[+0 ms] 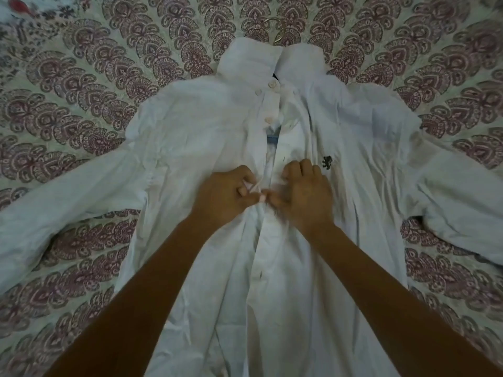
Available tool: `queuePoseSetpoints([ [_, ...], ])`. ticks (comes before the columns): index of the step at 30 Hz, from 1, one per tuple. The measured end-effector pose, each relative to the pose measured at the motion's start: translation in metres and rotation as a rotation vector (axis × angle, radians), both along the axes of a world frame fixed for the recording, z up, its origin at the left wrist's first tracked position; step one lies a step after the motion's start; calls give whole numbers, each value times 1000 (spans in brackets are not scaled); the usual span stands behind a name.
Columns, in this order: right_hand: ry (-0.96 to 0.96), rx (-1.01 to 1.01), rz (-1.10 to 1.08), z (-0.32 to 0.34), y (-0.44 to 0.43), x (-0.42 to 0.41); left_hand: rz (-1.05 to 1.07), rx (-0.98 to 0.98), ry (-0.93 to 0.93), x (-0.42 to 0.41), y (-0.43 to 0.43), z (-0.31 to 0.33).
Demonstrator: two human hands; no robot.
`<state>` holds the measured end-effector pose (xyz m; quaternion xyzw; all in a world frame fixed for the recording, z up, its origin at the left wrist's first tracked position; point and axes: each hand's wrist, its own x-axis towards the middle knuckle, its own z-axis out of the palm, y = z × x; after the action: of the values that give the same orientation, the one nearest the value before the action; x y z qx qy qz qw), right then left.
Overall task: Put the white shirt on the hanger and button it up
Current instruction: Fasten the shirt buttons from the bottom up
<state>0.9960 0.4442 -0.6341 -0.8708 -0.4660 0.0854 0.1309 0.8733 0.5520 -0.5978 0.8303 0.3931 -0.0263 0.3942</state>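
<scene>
Hanger [273, 19] mostly under white shirt [190, 137]

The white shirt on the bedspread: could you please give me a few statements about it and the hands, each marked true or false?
1. The white shirt lies front up on a patterned bedspread. True.
2. Only the left hand touches the shirt. False: the left hand and the right hand both pinch its front edges at mid chest.
3. A hanger hook shows above the collar. True.
4. The dark emblem is on a sleeve. False: it is on the chest, just beyond the right hand.
</scene>
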Motion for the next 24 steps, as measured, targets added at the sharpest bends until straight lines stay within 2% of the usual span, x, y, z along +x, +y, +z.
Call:
queuePoseSetpoints([
  [4, 37, -58, 2, 12, 11, -4, 95, 258, 76, -3, -12, -4],
  [6, 168, 68, 36, 19, 13, -7, 162, 152, 25, 1, -8, 1],
  [8, 439, 267, 4, 28, 10, -11, 262, -112, -98, 1, -2, 13],
  [10, 564, 315, -30, 32, -1, -18, 322, -189, -124, -9, 1, 17],
  [13, 517, 218, -8, 24, -29, -38, 271, 63, 89, -37, -4, 10],
  [16, 374, 80, 73, 16, -71, -77, 294, 177, -32, -69, -39, 16],
  [19, 288, 37, 109, 20, -113, -123, 179, 106, -167, -101, -89, 24],
  [21, 269, 6, 120, 21, -142, -153, 103, 29, -145, -126, -123, 26],
  [24, 317, -21, 105, 25, -183, -192, 120, -32, -20, -166, -162, 20],
])
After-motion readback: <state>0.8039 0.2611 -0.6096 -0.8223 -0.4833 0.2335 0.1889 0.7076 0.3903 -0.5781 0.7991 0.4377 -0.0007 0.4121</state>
